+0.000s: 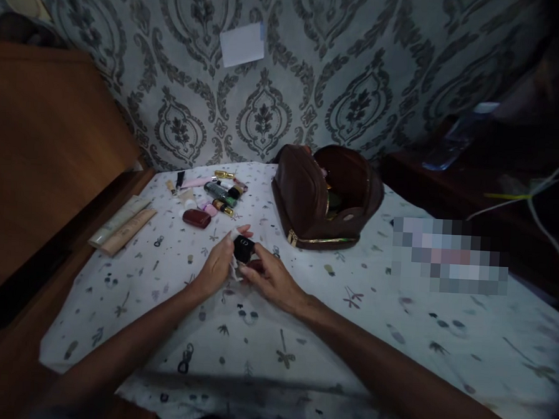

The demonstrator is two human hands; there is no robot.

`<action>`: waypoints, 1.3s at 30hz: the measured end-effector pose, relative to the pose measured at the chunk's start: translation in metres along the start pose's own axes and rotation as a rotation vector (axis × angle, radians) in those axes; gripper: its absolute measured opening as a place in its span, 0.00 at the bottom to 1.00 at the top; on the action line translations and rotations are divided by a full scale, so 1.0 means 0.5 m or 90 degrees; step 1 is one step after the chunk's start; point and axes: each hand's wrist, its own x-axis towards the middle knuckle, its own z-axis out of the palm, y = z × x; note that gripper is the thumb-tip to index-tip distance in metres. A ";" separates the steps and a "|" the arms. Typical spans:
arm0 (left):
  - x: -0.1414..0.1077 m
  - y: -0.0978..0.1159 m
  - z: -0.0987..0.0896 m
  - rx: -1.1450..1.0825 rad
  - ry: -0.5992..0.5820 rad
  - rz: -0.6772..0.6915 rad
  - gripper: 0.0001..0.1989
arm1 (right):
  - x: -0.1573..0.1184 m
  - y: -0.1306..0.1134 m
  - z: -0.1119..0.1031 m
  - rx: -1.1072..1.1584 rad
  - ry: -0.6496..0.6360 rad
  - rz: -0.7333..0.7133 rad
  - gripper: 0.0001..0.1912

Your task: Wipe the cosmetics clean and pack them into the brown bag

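Observation:
A small black cosmetic case (243, 249) with a pale logo is held between my two hands over the white printed cloth (310, 336). My left hand (219, 262) is closed around its left side, with a crumpled white wipe or tissue (235, 270) against the palm. From the right, the curled fingers of my right hand (272, 278) grip the case's edge and lower side. The case's underside is hidden by the fingers. Just beyond my hands lies a dark red oval case (196, 218). Farther right stands a brown makeup bag (299, 198), unzipped, with items dimly visible inside.
Several cosmetics, including a green-tinted bottle (220, 194) and a pink tube (199, 181), lie at the back left. Two larger tubes (127, 229) rest near the wooden panel (49, 135). At right are a blurred patch (450, 256), a clear bottle (452, 140) and a white cable (547, 233).

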 end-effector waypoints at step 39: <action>-0.007 0.059 -0.034 0.478 0.027 0.468 0.23 | 0.032 0.018 -0.009 0.301 -0.026 0.103 0.29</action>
